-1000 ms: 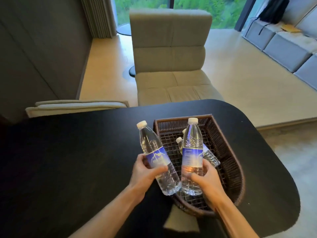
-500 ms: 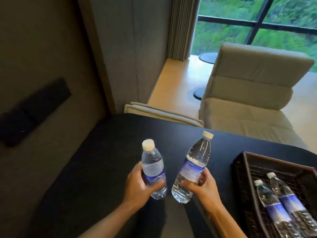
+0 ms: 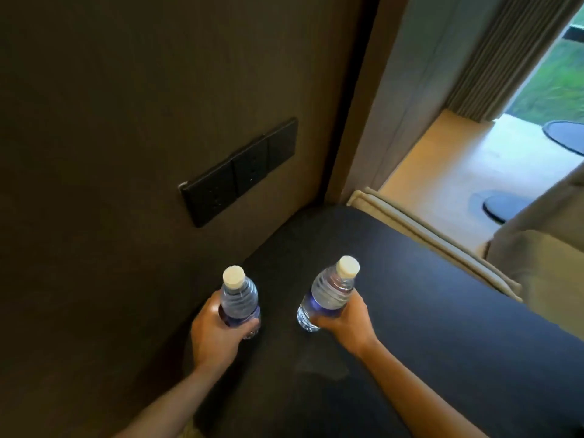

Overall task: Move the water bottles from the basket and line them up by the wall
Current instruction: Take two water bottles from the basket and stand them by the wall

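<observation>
I hold two clear water bottles with white caps and blue labels over the black table (image 3: 426, 311). My left hand (image 3: 215, 333) grips the left water bottle (image 3: 238, 298), which stands upright close to the dark wall (image 3: 126, 121). My right hand (image 3: 344, 320) grips the right water bottle (image 3: 331, 292), tilted slightly with its cap leaning right, a short way out from the wall. Whether either bottle's base touches the table I cannot tell. The basket is out of view.
A black socket panel (image 3: 240, 172) is set in the wall above the table's far corner. Beyond the table's rounded far edge lie a beige cushion edge (image 3: 436, 241), a pale floor, a grey curtain (image 3: 505, 55) and a window.
My view has swung left, from the basket to the wall. Both hands have carried their bottles leftward toward the wall, and the basket with its remaining bottles has left the frame.
</observation>
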